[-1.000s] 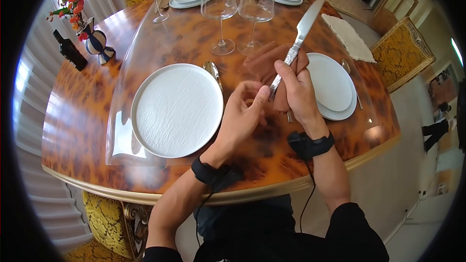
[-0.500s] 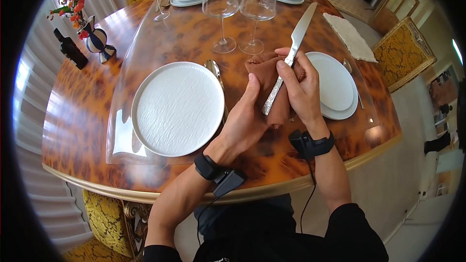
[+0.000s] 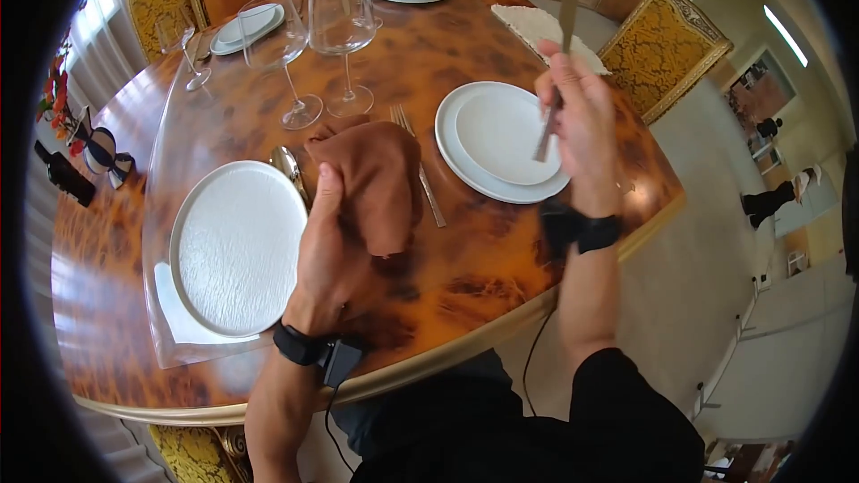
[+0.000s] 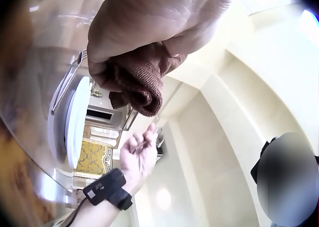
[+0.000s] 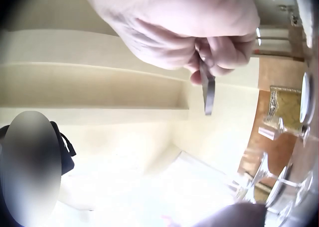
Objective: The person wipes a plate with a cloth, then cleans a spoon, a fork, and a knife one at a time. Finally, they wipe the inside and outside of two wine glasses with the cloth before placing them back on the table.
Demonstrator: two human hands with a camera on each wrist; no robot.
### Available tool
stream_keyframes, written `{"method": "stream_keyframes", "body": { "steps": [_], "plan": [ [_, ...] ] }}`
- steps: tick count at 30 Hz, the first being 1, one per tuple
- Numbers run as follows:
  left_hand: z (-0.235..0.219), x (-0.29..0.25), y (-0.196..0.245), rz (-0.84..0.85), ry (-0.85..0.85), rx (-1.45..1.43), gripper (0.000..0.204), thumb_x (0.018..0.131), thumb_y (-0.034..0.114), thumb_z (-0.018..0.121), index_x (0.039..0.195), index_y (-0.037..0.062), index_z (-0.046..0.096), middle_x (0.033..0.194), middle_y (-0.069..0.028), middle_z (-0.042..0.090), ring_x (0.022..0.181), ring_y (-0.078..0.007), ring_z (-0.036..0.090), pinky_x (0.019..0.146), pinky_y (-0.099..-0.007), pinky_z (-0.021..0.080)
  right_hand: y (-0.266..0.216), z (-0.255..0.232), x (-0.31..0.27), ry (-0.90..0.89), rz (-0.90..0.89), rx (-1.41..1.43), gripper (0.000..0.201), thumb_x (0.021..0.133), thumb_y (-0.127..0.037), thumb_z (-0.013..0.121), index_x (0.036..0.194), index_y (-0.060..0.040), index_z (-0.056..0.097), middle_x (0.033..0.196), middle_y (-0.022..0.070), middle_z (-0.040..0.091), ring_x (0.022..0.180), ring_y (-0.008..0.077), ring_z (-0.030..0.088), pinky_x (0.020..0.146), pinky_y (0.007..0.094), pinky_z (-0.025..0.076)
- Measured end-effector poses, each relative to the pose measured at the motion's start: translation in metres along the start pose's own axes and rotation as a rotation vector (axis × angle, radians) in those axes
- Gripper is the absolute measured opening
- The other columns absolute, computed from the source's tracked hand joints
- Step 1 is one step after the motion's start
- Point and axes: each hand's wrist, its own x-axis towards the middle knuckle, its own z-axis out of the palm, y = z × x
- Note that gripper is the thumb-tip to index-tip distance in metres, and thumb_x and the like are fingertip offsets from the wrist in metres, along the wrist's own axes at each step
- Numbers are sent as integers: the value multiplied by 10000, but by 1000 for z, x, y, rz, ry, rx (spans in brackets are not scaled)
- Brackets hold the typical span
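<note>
My left hand (image 3: 333, 215) grips a brown cloth napkin (image 3: 376, 174) and holds it just above the table between the two place settings. The left wrist view shows that napkin (image 4: 142, 80) bunched under my palm (image 4: 159, 18). Raised over the stacked white plates (image 3: 474, 165), my right hand (image 3: 577, 112) grips a silver knife (image 3: 548, 130) by its handle, blade pointing up and away. In the right wrist view the knife (image 5: 208, 92) sticks out from my curled fingers (image 5: 219, 50). The two hands are apart.
A large white plate (image 3: 237, 246) lies left on a clear mat (image 3: 170, 322), a spoon (image 3: 288, 164) beside it. A fork (image 3: 428, 188) lies under the napkin's right edge. Two wine glasses (image 3: 313, 45) stand behind. A vase (image 3: 100, 150) and bottle (image 3: 64, 175) sit far left.
The knife has come out of the napkin: my right hand carried it up and to the right, over the stacked plates. My left hand now holds the napkin alone.
</note>
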Motion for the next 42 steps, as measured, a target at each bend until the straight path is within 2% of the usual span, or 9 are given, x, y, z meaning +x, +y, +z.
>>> {"method": "stream_keyframes", "body": {
  "steps": [7, 9, 11, 14, 21, 30, 34, 37, 42],
  "plan": [
    [-7, 4, 1, -16, 64, -36, 640, 1046, 536, 395, 1491, 76, 370, 1431, -133, 517, 1314, -267, 516, 1086, -430, 455, 36, -197, 61, -105, 254, -812, 279, 1010, -305, 594, 912, -44, 599, 691, -10, 577, 611, 84, 498, 570, 258, 394],
    [-17, 7, -1, -6, 37, -64, 640, 1043, 545, 396, 1486, 83, 383, 1441, -129, 513, 1312, -273, 517, 1093, -442, 443, 48, -207, 59, -82, 368, -879, 338, 967, -318, 644, 768, -49, 599, 668, -8, 574, 603, 90, 490, 558, 297, 393],
    [-20, 6, -4, -21, 48, -94, 648, 1039, 561, 390, 1485, 91, 390, 1448, -125, 511, 1311, -278, 519, 1093, -452, 440, 87, -232, 74, -174, 296, -992, 341, 950, -310, 666, 744, -48, 595, 652, -9, 551, 584, 102, 467, 536, 315, 381],
    [-20, 5, -5, -58, 105, -118, 663, 1034, 585, 375, 1489, 104, 389, 1453, -119, 511, 1313, -281, 520, 1080, -464, 450, 110, -230, 86, -221, 493, -1046, 314, 948, -307, 684, 761, -70, 599, 667, -26, 526, 620, 87, 466, 554, 294, 379],
    [-21, 6, -4, -55, 90, -86, 659, 1036, 586, 370, 1495, 113, 382, 1451, -113, 515, 1304, -277, 527, 1055, -468, 469, 123, -224, 80, -126, 233, -1124, 273, 866, -260, 774, 806, -40, 625, 699, 18, 603, 663, 136, 550, 634, 310, 462],
    [-19, 6, -5, -59, 122, -40, 569, 1033, 564, 426, 1449, 177, 455, 1405, -54, 551, 1248, -233, 557, 991, -436, 505, 102, -209, 74, -172, 230, -1319, 270, 848, -259, 755, 807, 3, 702, 867, 200, 731, 834, 318, 712, 751, 409, 536],
    [-24, 7, -5, -36, 79, -87, 646, 1042, 568, 378, 1482, 95, 397, 1440, -117, 517, 1294, -274, 532, 1055, -453, 475, 104, -206, 77, -137, 232, -1312, 289, 847, -241, 749, 712, 5, 684, 719, 186, 695, 719, 311, 697, 702, 415, 530],
    [-26, 5, -2, -86, 140, -4, 624, 1014, 611, 425, 1471, 187, 442, 1439, -41, 535, 1310, -227, 507, 1054, -477, 417, 102, -201, 77, -121, 286, -1293, 302, 845, -238, 745, 669, -5, 672, 634, 171, 658, 641, 306, 674, 669, 422, 522],
    [-28, 6, -4, -73, 75, 44, 669, 997, 647, 425, 1479, 184, 437, 1449, -38, 535, 1332, -221, 488, 1078, -494, 371, 101, -203, 73, -134, 283, -1310, 291, 847, -271, 746, 707, -24, 684, 657, 156, 666, 648, 292, 671, 660, 413, 518]
  ]
}}
